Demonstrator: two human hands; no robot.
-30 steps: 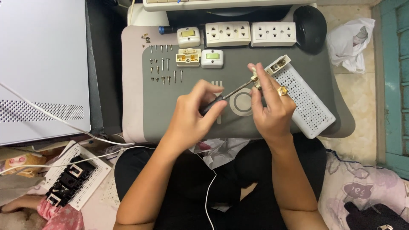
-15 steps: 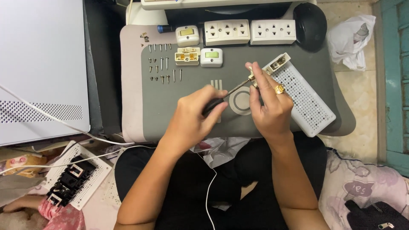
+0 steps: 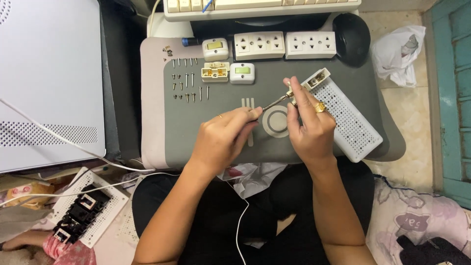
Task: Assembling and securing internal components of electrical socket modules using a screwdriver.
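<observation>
Head view | left hand point(image 3: 223, 137) grips one screwdriver point(image 3: 267, 105) | right hand point(image 3: 306, 125) pinches one brass part point(image 3: 290, 92) – two outlet plates point(image 3: 260, 45).

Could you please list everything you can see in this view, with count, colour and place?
screwdriver: one, metal shaft, between both hands
small brass part: one, at right fingertips
perforated cover: one, white, right of mat
grey mat: one, on lap
outlet plates: two, white, mat's top edge
small switch modules: three, white, top centre
screws: many, metallic, rows at upper left
mouse: one, black, top right
plastic bag: one, white, floor at right
left hand: grips screwdriver
right hand: pinches small brass part
</observation>
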